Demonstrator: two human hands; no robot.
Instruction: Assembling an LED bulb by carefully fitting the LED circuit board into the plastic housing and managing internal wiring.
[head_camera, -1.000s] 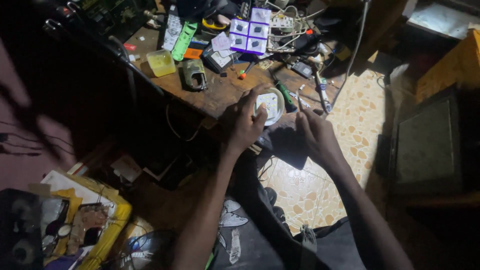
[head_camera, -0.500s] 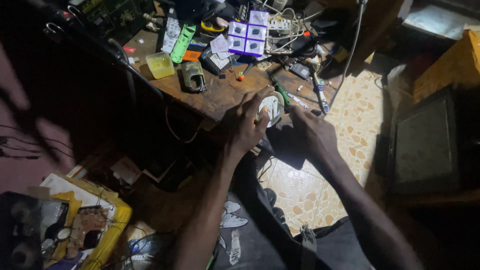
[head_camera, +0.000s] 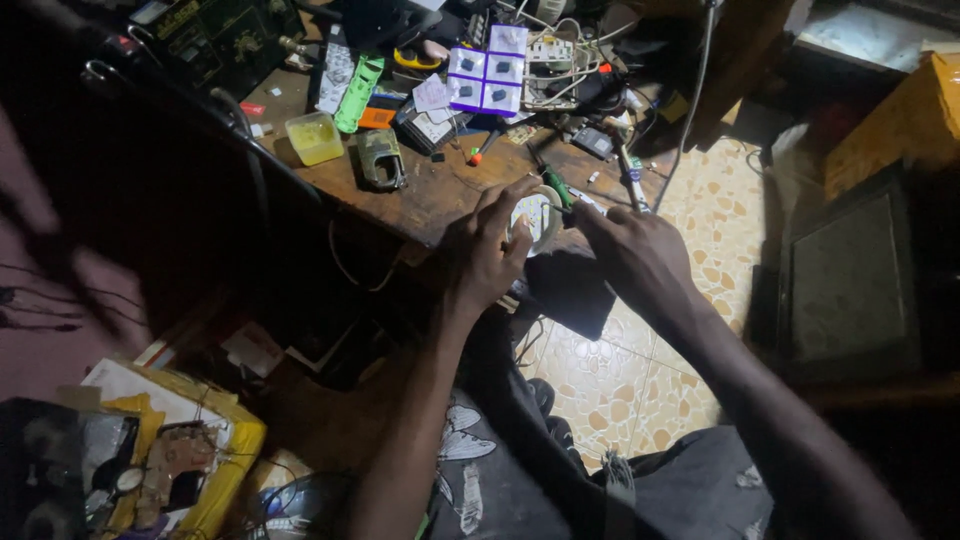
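**A:** Looking down from the person's head, what are the hands busy with?

**B:** Both meet at the near edge of a cluttered wooden counter (head_camera: 430, 195). The left hand (head_camera: 485, 255) curls around a small round white device (head_camera: 535, 215), its fingers (head_camera: 505, 195) arched over the top and left rim. It rests at the counter's edge, partly hidden by the hand.

**A:** And the right hand?

**B:** The right hand (head_camera: 635, 255) reaches in from the other side, its fingers pointing at the device and closed together. Whether they pinch a tool or a small part I cannot tell; the light is dim. A green-handled screwdriver (head_camera: 555, 185) lies just beside the device.

**A:** How far along does the work seem?

**B:** I judge it mid-way. The device's pale face shows some detail, perhaps an opened interior, but that is too small to confirm. Nothing suggests it is closed up and set aside, so handling remains.

**A:** What else surrounds it?

**B:** Farther back sit a yellow plastic tub (head_camera: 315, 138), a green strip-shaped board (head_camera: 358, 92), purple-edged packets of small parts (head_camera: 485, 80) and tangled white cables (head_camera: 560, 65). Below is a patterned tile floor (head_camera: 640, 380).
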